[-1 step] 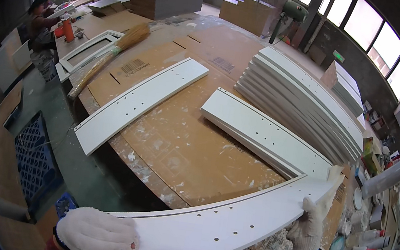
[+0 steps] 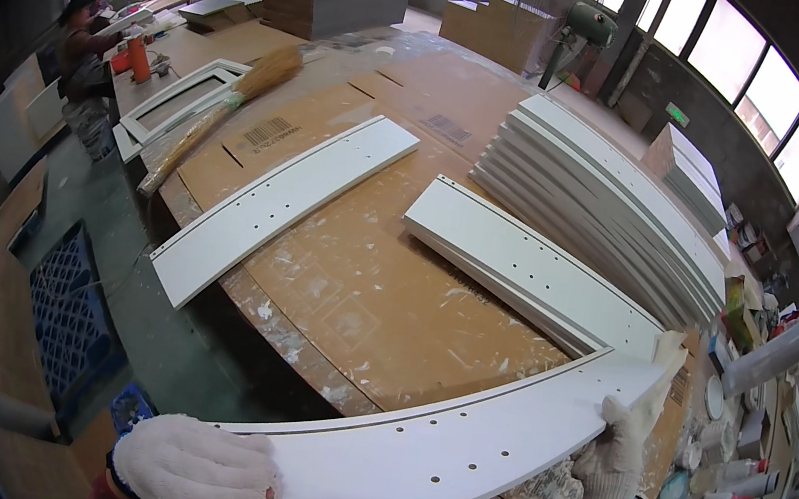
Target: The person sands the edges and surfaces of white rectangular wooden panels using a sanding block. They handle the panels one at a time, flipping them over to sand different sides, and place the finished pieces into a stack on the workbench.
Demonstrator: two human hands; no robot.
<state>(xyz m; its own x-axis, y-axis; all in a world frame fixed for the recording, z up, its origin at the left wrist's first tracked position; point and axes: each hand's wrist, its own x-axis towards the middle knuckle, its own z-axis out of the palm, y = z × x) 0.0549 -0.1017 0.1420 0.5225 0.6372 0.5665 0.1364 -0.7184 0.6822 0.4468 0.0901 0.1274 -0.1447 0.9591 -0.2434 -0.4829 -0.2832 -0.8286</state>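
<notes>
A long white board with drilled holes lies across the near edge of the work table. My left hand, in a white knit glove, grips its near left end. At the board's right end my gloved right hand holds the edge. Just beyond it lie two white boards stacked, and farther left a single white board rests at an angle on the cardboard-covered top.
A tall stack of white boards lies at the right. A broom and a white frame rest at the far left, where another person works. Cans and bottles crowd the right edge. A blue crate stands on the floor.
</notes>
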